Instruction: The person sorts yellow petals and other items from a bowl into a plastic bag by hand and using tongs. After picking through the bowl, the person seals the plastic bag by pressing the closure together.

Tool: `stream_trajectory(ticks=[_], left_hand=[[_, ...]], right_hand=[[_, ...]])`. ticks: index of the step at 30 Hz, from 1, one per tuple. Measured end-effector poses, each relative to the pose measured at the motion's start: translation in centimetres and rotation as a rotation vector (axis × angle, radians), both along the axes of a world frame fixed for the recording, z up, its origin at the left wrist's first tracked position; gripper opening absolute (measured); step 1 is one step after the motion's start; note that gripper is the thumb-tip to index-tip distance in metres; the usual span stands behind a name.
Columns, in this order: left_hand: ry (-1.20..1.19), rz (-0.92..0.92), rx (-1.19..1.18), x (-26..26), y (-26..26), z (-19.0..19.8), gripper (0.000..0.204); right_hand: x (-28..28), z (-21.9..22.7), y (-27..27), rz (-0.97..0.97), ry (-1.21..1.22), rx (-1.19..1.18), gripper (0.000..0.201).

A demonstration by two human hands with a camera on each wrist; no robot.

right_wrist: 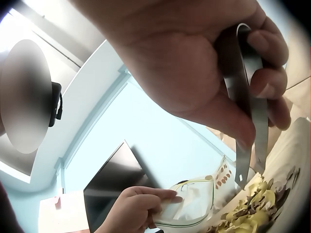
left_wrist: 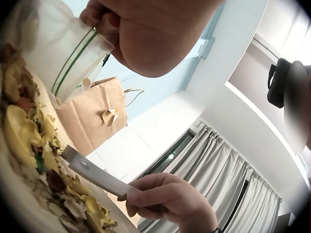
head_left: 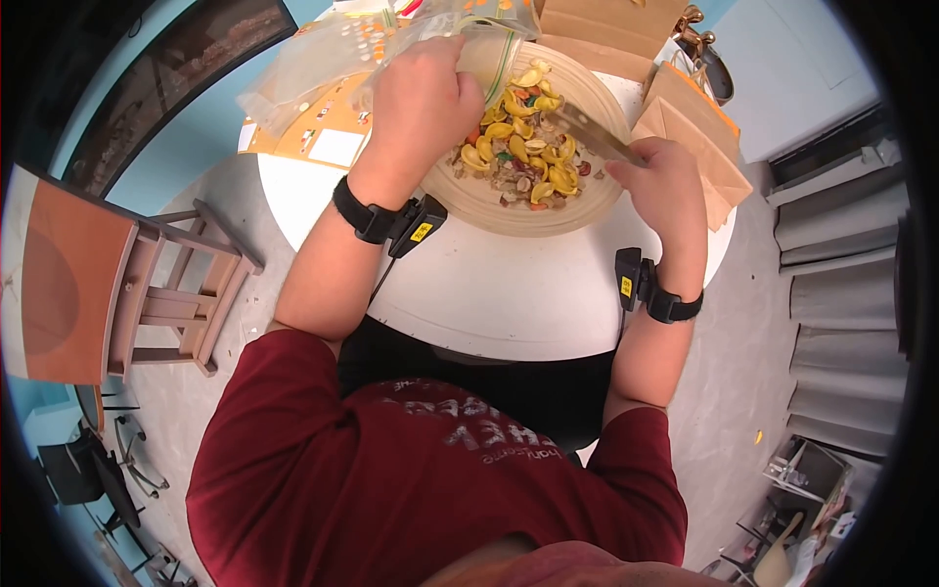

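A round pale wooden plate [head_left: 518,224] holds a heap of yellow curled shell-like pieces [head_left: 562,181] over a mix of small brown, red and green dried bits. In my right hand [head_left: 665,191] I grip a pair of metal tongs [head_left: 592,131]; in the right wrist view their two tips [right_wrist: 241,179] stand slightly apart, right at the edge of the heap. My left hand [head_left: 423,110] pinches the rim of a clear zip bag [right_wrist: 192,206] with a green seal line. The bag's mouth gapes toward the heap, over the plate's far left side.
More clear plastic bags [head_left: 313,68] with orange dots lie left of the plate, beside an orange-brown board [head_left: 357,103] with white cards. Brown paper bags [head_left: 694,137] stand behind and right of the plate. A wooden chair [head_left: 186,284] is left of the white table [head_left: 469,303].
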State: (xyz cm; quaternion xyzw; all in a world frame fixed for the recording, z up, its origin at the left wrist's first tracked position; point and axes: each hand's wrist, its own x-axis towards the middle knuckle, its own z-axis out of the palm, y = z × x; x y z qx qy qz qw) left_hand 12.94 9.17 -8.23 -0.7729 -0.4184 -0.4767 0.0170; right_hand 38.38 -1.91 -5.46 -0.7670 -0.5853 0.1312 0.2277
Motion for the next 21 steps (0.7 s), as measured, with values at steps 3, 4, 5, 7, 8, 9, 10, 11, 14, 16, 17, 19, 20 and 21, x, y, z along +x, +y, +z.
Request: stream_trajectory(ticks=[3,4,5,7,8,9,10,11,14,16,17,19,20,21], left_hand=[[0.006,-0.001,0.008,-0.1,0.0,-0.1,0.042],[0.009,-0.002,0.018,-0.2,0.1,-0.1,0.042],[0.012,-0.003,0.029,-0.1,0.2,-0.2,0.042],[0.008,0.001,0.016,0.0,0.1,-0.2,0.042],[0.006,0.003,0.011,0.0,0.0,-0.2,0.042],[0.009,0.005,-0.011,0.0,-0.1,-0.1,0.042],[0.012,0.007,-0.032,0.0,-0.2,0.1,0.042],[0.016,0.009,-0.054,0.1,-0.2,0.1,0.042],[0.016,0.000,0.017,0.1,0.1,-0.3,0.042],[0.010,0.004,0.033,0.2,0.2,-0.4,0.037],[0.007,0.006,0.040,0.2,0.2,-0.4,0.035],[0.006,0.006,0.040,0.2,0.2,-0.5,0.035],[0.006,0.007,0.041,0.2,0.1,-0.5,0.035],[0.013,0.002,0.018,0.2,0.0,-0.4,0.037]], right_hand=[[-0.6,-1.2,0.4,0.073,0.008,0.018,0.029],[-0.9,-1.5,0.4,0.097,0.014,0.043,0.029],[-1.1,-1.6,0.5,0.094,0.014,0.036,0.028],[-1.3,-1.5,0.5,0.087,0.015,0.024,0.026],[-1.4,-1.4,0.5,0.083,0.001,0.009,0.025],[-1.5,-1.2,0.4,0.079,-0.013,-0.006,0.024],[-1.5,-1.0,0.4,0.074,-0.026,-0.020,0.024],[-1.5,-1.2,0.3,0.074,-0.024,-0.002,0.023],[-1.1,-1.5,0.2,0.066,-0.026,0.033,0.023],[-1.0,-1.3,0.1,0.051,-0.035,0.032,0.023],[-0.7,-1.3,0.1,0.049,-0.038,0.062,0.023],[0.1,-1.3,0.0,0.045,-0.043,0.122,0.023],[0.4,-1.2,-0.1,0.012,-0.009,0.129,0.024],[0.7,-0.9,-0.2,-0.020,0.024,0.136,0.024]])
